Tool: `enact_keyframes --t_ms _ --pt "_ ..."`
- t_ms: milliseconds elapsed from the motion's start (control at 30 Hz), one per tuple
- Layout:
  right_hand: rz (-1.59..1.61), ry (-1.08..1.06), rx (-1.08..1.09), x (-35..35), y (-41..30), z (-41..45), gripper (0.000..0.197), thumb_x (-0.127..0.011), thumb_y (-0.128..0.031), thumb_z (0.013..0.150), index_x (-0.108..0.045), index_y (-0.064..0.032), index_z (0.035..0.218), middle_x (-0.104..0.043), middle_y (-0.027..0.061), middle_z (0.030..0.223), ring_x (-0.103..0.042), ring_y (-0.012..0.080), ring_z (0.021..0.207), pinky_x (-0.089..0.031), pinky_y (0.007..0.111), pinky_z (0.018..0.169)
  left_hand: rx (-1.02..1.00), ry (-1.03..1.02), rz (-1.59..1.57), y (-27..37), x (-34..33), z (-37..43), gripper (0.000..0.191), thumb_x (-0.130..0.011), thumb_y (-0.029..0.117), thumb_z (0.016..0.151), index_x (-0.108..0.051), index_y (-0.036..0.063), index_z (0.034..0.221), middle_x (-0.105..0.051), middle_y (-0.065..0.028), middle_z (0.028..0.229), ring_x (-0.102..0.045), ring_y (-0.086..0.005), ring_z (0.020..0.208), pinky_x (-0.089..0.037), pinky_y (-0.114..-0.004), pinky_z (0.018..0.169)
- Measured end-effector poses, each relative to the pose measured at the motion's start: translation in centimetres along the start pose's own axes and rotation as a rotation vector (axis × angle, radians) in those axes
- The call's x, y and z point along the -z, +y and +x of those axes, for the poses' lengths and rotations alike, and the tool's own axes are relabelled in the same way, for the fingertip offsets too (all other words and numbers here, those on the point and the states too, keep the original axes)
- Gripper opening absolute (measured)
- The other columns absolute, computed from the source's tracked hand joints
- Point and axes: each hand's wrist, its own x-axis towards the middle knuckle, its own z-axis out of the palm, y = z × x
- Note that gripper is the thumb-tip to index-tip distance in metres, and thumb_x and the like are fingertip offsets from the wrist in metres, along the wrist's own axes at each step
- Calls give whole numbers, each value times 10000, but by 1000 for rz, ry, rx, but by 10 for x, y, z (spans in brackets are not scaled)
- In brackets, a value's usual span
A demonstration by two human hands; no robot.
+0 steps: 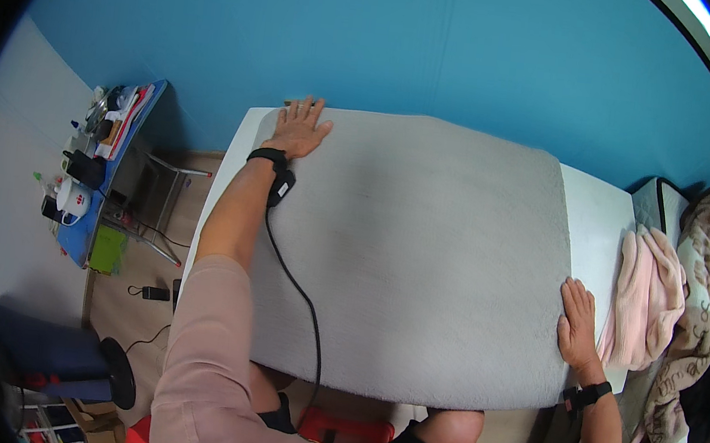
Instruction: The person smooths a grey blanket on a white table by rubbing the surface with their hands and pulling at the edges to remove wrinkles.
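Observation:
A large grey fabric mat point(417, 247) lies spread across a white table point(596, 214), its near edge reaching past the tabletop toward my knees. My left hand point(300, 128) rests flat with spread fingers on the mat's far left corner, fingertips close to the blue wall. At the mat's right edge, my right hand point(577, 326) lies palm down, thumb apart from the fingers, partly on the mat. Neither hand holds anything. A black strapped device point(280, 188) is by my left wrist, and its black cable point(308, 298) runs over the mat toward me.
Folded pink fabric point(649, 298) sits at the table's right end, beside a brown patterned blanket point(687, 334). To the left stands a cluttered blue side table point(84, 238) with a white mug point(73, 198). A dark blue bin point(49, 348) is lower left. The blue wall point(374, 42) borders the far side.

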Motion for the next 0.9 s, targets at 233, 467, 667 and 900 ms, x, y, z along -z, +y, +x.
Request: enact_keyframes --t_ms 233,467,667,900 --pt "-25 -34 3 2 -5 2 643 -415 -189 903 -405 -19 1523 -387 192 1577 -283 366 1501 -135 510 1241 230 24 19 -94 -5 2 744 -181 616 1040 -89 180 1636 -73 -124 1696 -54 -395 1551 -92 -538 1251" --pt "-50 -28 61 -1 -4 7 633 -385 -196 919 -391 12 1517 -376 211 1576 -285 376 1497 -146 509 1237 318 283 0 -130 3 -17 720 -313 555 1037 -211 133 1611 -172 -186 1670 -155 -439 1524 -181 -570 1214" --pt "-67 -24 53 3 -4 -2 625 -386 -207 934 -384 13 1519 -374 217 1576 -285 379 1497 -148 510 1234 -344 336 -118 -62 14 -105 724 -464 470 1023 -239 87 1594 -182 -210 1660 -173 -443 1518 -156 -556 1220" --pt "-27 18 79 2 -7 0 612 -404 -195 937 -396 6 1515 -385 217 1569 -299 381 1488 -161 508 1229 -390 37 -56 -42 -6 -165 667 -405 471 1049 -214 171 1614 -154 -184 1672 -103 -415 1541 -102 -564 1232"
